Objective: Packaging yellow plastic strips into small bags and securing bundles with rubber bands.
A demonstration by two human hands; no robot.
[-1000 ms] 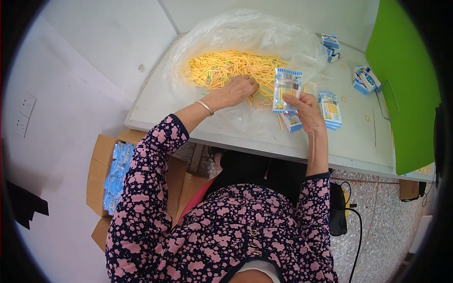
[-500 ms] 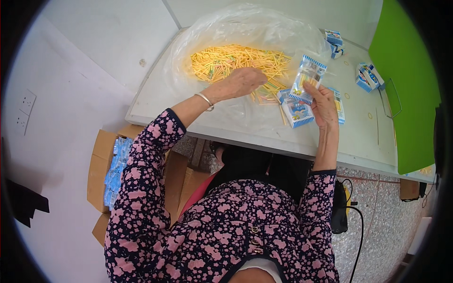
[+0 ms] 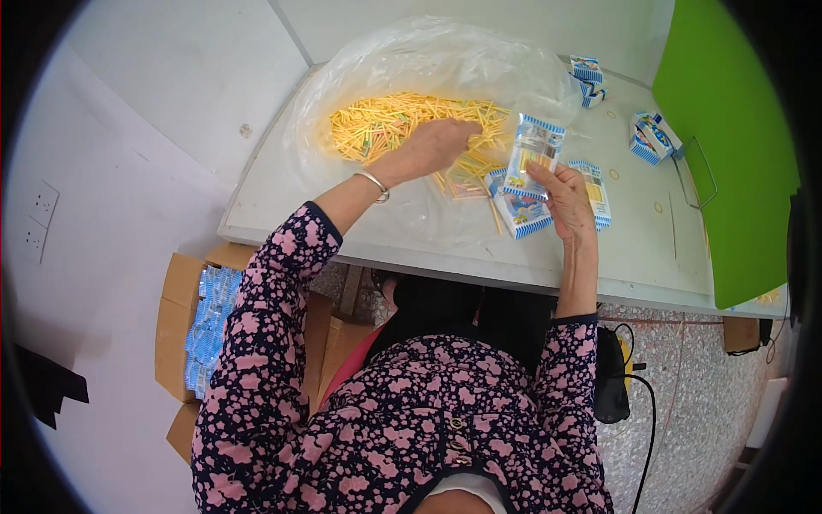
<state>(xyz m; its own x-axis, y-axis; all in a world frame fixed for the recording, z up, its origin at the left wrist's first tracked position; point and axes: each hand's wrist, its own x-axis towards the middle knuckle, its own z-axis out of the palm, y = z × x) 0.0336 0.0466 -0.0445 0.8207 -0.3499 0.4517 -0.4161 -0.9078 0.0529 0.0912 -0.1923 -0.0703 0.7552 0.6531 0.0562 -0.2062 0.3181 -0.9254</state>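
Note:
My right hand (image 3: pixel 571 201) grips a clear packet with blue-striped ends (image 3: pixel 535 141) between thumb and fingers; yellow sticks show through its window. Over the right part of a heap of thin yellow sticks (image 3: pixel 368 120), my left hand (image 3: pixel 432 147) has its fingertips drawn together in a pinch. Whatever lies in that pinch is too small to make out. The heap, with some green and pink pieces, rests on a large clear plastic bag (image 3: pixel 304 111). Beneath the held packet lies another blue-and-white packet (image 3: pixel 529 218), and one more packet (image 3: pixel 599 193) is partly behind my right wrist.
Blue-and-white packs (image 3: pixel 655 139) stand farther right on the white table (image 3: pixel 634 257), with others (image 3: pixel 587 81) at the back. Rubber bands (image 3: pixel 658 207) lie nearby. A green panel (image 3: pixel 728 171) borders the right side. Below left, a cardboard box (image 3: pixel 175 325) holds blue packets.
The whole view has shifted slightly, so the table sits a little further left. Both hands keep nearly the same places over the heap and packets, with the packet still in my right hand.

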